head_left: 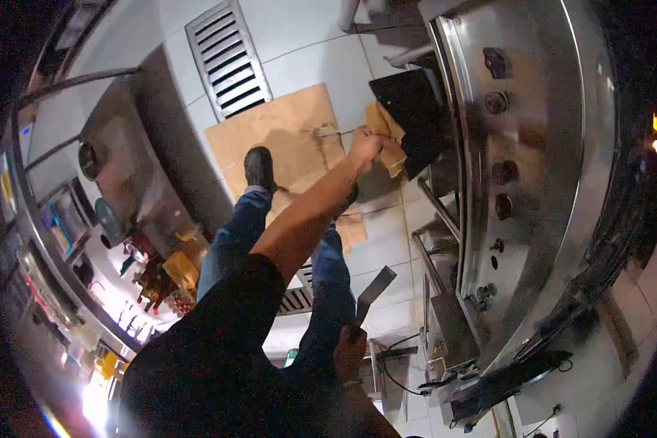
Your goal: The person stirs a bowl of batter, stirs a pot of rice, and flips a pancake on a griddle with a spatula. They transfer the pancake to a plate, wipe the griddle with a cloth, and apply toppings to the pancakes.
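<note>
My left hand [365, 148] is stretched forward, its fingers closed on a yellow-brown cloth [385, 130] at the edge of a black tray [409, 109]. The cloth looks folded; it could be paper. A thin light object [328, 134] points left from that hand. Nearer my body, my right hand [349, 354] is wrapped round the dark handle of a flat metal scraper [376, 286], its blade tilted up to the right. Beneath the left arm, flattened brown cardboard [288, 131] lies on the floor, with dark stains.
A steel cooking range [515, 146] with black knobs runs along the right. A metal floor grate [228, 58] lies beyond the cardboard. At the left is a steel counter [128, 146]. My shoe [258, 168] rests on the cardboard. Cables and metal legs are at the lower right.
</note>
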A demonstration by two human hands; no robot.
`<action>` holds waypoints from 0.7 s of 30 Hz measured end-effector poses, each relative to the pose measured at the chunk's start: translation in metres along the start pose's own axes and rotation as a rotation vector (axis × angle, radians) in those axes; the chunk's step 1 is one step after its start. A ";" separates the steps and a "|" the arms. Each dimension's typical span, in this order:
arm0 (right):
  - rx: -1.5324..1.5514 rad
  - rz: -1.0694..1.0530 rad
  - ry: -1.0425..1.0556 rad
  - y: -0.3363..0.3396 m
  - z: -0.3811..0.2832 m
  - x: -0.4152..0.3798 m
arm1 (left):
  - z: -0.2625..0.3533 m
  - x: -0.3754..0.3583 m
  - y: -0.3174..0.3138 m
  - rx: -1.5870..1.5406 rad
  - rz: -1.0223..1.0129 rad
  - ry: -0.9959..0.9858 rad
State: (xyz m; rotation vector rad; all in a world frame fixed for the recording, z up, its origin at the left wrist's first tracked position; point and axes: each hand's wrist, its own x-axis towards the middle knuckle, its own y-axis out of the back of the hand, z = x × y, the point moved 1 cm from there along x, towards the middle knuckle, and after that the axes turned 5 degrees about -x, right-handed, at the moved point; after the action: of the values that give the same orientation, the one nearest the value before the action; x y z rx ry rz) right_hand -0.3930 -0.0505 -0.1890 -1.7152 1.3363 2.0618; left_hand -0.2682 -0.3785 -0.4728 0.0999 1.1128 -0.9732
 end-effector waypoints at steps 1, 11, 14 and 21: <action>0.046 -0.006 0.012 0.003 -0.003 -0.001 | 0.001 0.007 -0.008 -0.037 -0.023 -0.005; 0.225 0.126 -0.061 -0.027 0.045 0.004 | -0.029 0.082 -0.028 0.464 0.058 -0.221; -0.105 0.046 -0.045 -0.009 0.006 -0.005 | -0.031 0.091 -0.034 0.613 0.277 -0.258; 0.094 0.172 0.044 -0.032 0.070 0.009 | -0.041 0.158 -0.025 0.822 0.117 -0.044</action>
State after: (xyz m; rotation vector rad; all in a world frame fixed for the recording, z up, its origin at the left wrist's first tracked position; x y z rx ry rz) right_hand -0.4270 0.0128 -0.2168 -1.6697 1.6190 2.0213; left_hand -0.3002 -0.4688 -0.6078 0.7937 0.5997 -1.2667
